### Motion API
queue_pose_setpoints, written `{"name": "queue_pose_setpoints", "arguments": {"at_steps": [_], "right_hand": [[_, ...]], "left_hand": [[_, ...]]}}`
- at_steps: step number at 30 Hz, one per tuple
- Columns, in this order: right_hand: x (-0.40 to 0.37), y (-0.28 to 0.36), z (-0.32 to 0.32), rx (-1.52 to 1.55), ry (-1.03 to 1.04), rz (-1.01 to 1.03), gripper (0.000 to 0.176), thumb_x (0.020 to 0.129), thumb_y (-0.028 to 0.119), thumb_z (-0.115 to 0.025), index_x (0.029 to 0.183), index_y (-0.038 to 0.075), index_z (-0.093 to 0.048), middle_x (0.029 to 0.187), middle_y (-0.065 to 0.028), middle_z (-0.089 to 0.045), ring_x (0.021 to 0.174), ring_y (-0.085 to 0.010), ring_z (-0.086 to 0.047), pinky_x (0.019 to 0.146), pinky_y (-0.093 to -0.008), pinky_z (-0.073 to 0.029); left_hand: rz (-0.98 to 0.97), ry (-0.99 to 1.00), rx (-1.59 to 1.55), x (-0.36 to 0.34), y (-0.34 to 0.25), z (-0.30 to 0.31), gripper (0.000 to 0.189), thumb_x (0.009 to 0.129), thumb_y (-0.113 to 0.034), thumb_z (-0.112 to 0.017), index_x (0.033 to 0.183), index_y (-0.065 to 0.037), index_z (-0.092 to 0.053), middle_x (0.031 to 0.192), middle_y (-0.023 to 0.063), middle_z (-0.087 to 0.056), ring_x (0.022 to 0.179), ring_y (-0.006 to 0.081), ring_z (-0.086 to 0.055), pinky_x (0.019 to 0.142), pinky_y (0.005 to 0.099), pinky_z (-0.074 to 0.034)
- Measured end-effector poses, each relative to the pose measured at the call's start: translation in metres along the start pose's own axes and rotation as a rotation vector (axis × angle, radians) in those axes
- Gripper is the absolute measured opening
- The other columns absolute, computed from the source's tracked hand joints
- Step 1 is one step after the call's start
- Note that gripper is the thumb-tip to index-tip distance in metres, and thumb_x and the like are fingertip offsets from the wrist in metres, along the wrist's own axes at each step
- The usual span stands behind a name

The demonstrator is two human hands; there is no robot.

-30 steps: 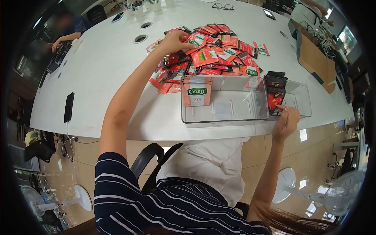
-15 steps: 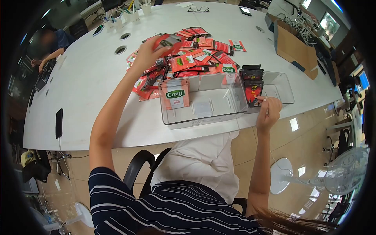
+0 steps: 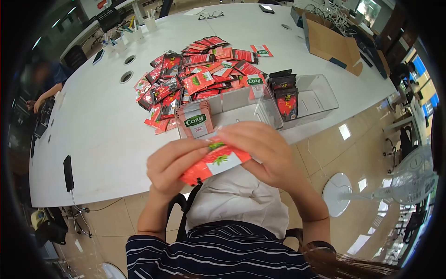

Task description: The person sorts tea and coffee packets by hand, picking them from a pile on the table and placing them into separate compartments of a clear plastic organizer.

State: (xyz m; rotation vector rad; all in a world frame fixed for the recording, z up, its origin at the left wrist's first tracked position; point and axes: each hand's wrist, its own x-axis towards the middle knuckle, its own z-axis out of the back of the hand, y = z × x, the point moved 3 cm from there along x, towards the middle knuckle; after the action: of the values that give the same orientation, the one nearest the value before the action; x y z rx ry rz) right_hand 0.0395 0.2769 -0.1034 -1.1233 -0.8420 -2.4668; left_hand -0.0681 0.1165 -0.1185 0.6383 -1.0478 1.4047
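Both of my hands grip one red-and-white sachet with a strawberry picture, held tilted in front of the table's near edge. My left hand closes on its left end, and my right hand covers its upper right part. Just beyond them stands a clear plastic bin with pink Cozy sachets upright at its left end. A second clear bin, on the right, holds dark red-and-black sachets. Behind the bins spreads a loose pile of red and black sachets.
A single sachet lies apart behind the pile. Eyeglasses, a phone and pen cups are farther back. An open cardboard box with cables is at right. Another person sits at far left. A white fan stands at right.
My left hand has brought a sachet from the pile toward my body. My right hand has left the dark sachets in the right bin and now grips this sachet too.
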Motion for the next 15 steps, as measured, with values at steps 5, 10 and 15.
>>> {"name": "queue_pose_setpoints", "arguments": {"at_steps": [5,10,15], "right_hand": [[-0.008,-0.003,0.007,0.053,0.044,0.007,0.032,0.07,0.002,-0.069,0.102,0.004,-0.067,0.094,-0.0044,-0.067,0.084,-0.0238,-0.062,0.074,-0.0334,-0.049],[-0.005,-0.009,0.025,0.039,-0.094,-0.07,0.024,0.073,-0.005,-0.067,0.095,0.003,-0.069,0.085,-0.0065,-0.067,0.074,-0.02,-0.063,0.066,-0.0294,-0.049],[0.002,-0.05,0.048,-0.13,-0.175,-0.335,0.022,0.077,-0.007,-0.063,0.096,0.003,-0.068,0.083,-0.0077,-0.066,0.072,-0.0132,-0.061,0.065,-0.0256,-0.048]], "left_hand": [[-0.008,-0.006,-0.097,-0.003,0.005,-0.014,0.03,0.065,-0.009,-0.073,0.093,-0.001,-0.067,0.087,0.0127,-0.069,0.073,0.0248,-0.067,0.062,0.0298,-0.054],[0.039,-0.14,-0.103,-0.02,0.016,-0.015,0.031,0.071,-0.002,-0.072,0.099,0.0,-0.061,0.088,0.0159,-0.068,0.075,0.0264,-0.067,0.065,0.0317,-0.055],[0.088,-0.362,-0.122,-0.039,0.029,-0.01,0.028,0.082,0.009,-0.061,0.106,0.001,-0.049,0.09,0.0198,-0.063,0.079,0.0274,-0.065,0.069,0.0361,-0.057]]}}
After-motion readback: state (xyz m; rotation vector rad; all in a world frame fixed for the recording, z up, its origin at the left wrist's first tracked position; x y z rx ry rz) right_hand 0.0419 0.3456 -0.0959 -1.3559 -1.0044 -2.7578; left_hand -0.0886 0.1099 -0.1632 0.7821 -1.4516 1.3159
